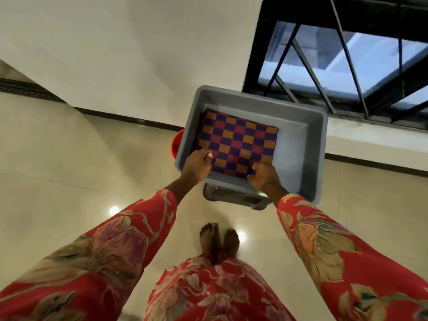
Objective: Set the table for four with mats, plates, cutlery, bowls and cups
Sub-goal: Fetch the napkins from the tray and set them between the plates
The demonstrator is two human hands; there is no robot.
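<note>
A checkered mat (238, 141) in purple, red and orange lies flat inside a grey plastic tub (303, 144). My left hand (196, 164) grips the mat's near left corner, thumb on top. My right hand (262, 173) grips its near right edge with the fingers curled over it. Both arms, in red flowered sleeves, reach forward over the tub's near rim.
The tub rests on a clear container (234, 198). A red round object (177, 142) shows behind the tub's left side. Beyond are a white wall with dark skirting and a black-barred window (347, 54). My bare feet (218, 239) stand on glossy beige floor tiles.
</note>
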